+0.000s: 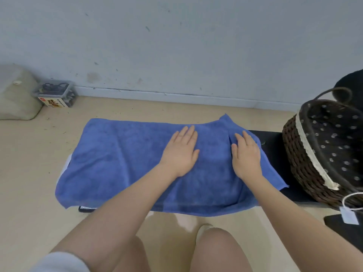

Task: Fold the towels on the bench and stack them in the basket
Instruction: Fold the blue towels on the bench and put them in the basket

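Towel (121, 163) spread over bench (275, 154), both palms flat on it.
Left hand (179, 152) and right hand (246, 156) lie unclenched, grasping nothing, likely smoothing before folding; basket (298, 154) waits right of right hand.

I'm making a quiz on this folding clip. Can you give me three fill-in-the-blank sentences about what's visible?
1. Both hands, the left hand and right hand, lie flat on the ____ towel.
2. The wicker basket stands at the ____ end of the bench.
3. The basket's dark lining is patterned with small ____.

Missing words: blue; right; flowers
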